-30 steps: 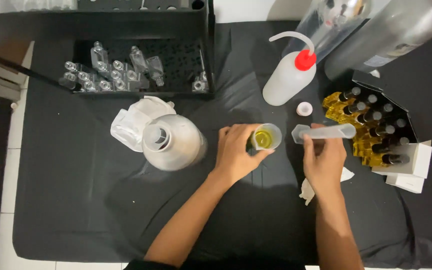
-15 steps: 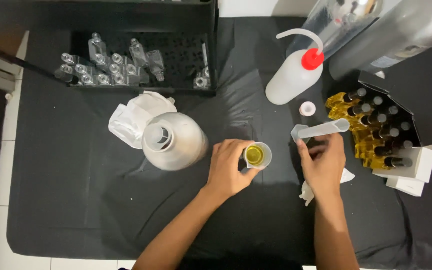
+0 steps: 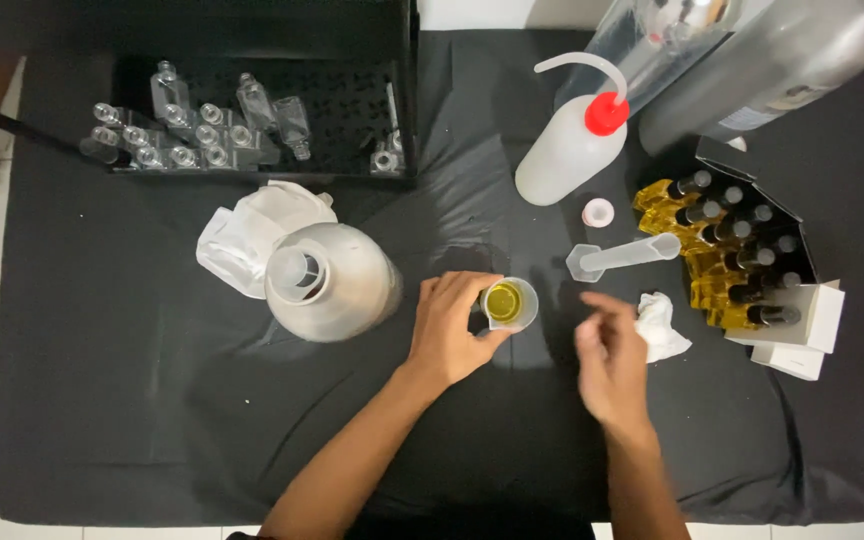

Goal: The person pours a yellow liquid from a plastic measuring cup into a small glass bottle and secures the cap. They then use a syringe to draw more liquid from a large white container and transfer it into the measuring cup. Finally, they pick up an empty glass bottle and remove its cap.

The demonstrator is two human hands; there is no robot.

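My left hand (image 3: pixel 451 325) grips a small clear beaker (image 3: pixel 509 303) holding yellow liquid, upright on the black cloth. My right hand (image 3: pixel 607 355) hovers blurred to the beaker's right, fingers apart, holding nothing. A crumpled white tissue (image 3: pixel 660 324) lies just right of that hand. A clear plastic measuring cylinder (image 3: pixel 624 256) lies on its side above the right hand, untouched. A small white cap (image 3: pixel 598 211) sits beyond it.
A large frosted jug (image 3: pixel 327 281) stands left of the beaker beside a white pouch (image 3: pixel 247 232). A black tray (image 3: pixel 397 150) holds several empty glass bottles. A red-capped wash bottle (image 3: pixel 572 145), a box of yellow-filled bottles (image 3: pixel 727 250) and small white boxes (image 3: pixel 802 330) lie at right.
My right hand let go of the measuring cylinder, which now lies on the cloth, and drew back toward me. The tissue now shows beside it. My left hand kept the beaker.
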